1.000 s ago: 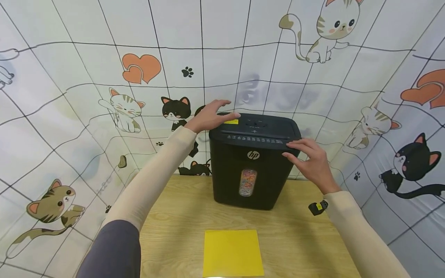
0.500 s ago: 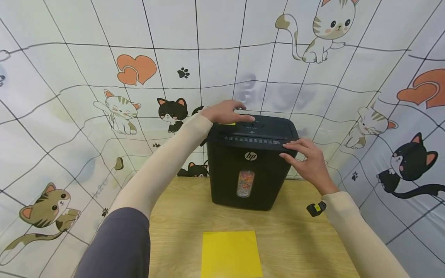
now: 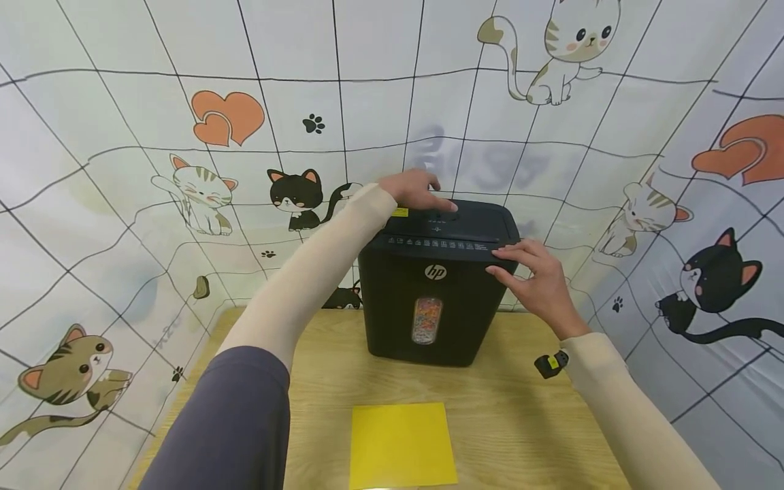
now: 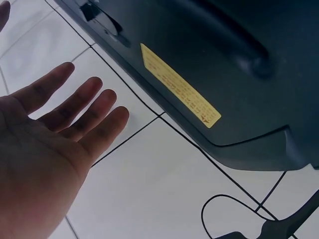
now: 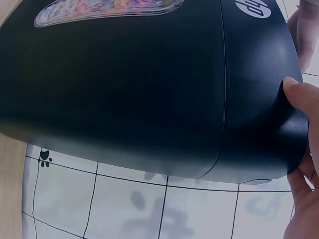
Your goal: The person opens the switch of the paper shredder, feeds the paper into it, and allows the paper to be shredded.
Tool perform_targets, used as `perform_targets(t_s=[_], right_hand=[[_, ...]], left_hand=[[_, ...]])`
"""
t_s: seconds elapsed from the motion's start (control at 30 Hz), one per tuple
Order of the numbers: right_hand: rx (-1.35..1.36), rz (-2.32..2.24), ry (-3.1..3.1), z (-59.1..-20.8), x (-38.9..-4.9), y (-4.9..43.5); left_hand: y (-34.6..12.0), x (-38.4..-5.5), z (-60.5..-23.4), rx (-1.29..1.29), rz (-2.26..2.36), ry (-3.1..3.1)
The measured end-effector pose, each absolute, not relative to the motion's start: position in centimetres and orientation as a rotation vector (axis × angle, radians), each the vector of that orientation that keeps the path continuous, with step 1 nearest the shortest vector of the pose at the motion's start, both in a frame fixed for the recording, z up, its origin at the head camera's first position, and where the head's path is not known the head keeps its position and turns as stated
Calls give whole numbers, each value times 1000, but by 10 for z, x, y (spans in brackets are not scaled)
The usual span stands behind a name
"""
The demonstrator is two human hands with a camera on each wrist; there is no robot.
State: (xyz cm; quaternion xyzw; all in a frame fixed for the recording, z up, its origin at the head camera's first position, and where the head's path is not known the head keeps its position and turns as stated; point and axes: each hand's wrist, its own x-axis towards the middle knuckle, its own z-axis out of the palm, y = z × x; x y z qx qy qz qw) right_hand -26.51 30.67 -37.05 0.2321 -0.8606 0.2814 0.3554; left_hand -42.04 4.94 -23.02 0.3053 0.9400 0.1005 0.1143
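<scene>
A black paper shredder (image 3: 431, 313) with an hp logo stands upright on the wooden table, coloured paper shreds showing through its front window (image 3: 427, 320). My left hand (image 3: 416, 190) reaches over the back left of its top, thumb at the control switch; in the left wrist view its fingers (image 4: 94, 107) are extended and spread beyond the shredder's edge, near a yellow label (image 4: 179, 87). With my right hand (image 3: 542, 282) I grip the front right corner of the shredder's head. The right wrist view shows the thumb (image 5: 299, 94) against the front face and the other fingers round the edge.
A yellow paper sheet (image 3: 402, 446) lies on the table (image 3: 502, 422) in front of the shredder. A cat-printed tiled curtain (image 3: 275, 116) surrounds the table at the back and sides. A black wrist device (image 3: 551, 364) is strapped by my right cuff.
My left hand has moved right across the shredder's top, its thumb now at the control switch. My right hand keeps its grip on the corner. The view has shifted slightly.
</scene>
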Motion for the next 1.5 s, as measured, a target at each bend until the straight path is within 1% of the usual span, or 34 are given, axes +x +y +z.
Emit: perform_targets(t_s=[0.2, 0.6, 0.87, 1.1, 1.5], right_hand=[[578, 736, -2245, -370, -266, 306], [551, 754, -2247, -371, -265, 307], [565, 758, -2239, -372, -265, 303], [546, 765, -2233, -374, -264, 302], [527, 783, -2218, -375, -265, 303]], left_hand=[[54, -430, -233, 816, 297, 2744], [67, -445, -245, 758, 270, 2781], [70, -441, -247, 681, 208, 2811], [72, -436, -246, 677, 172, 2819], [76, -444, -248, 639, 190, 2810]])
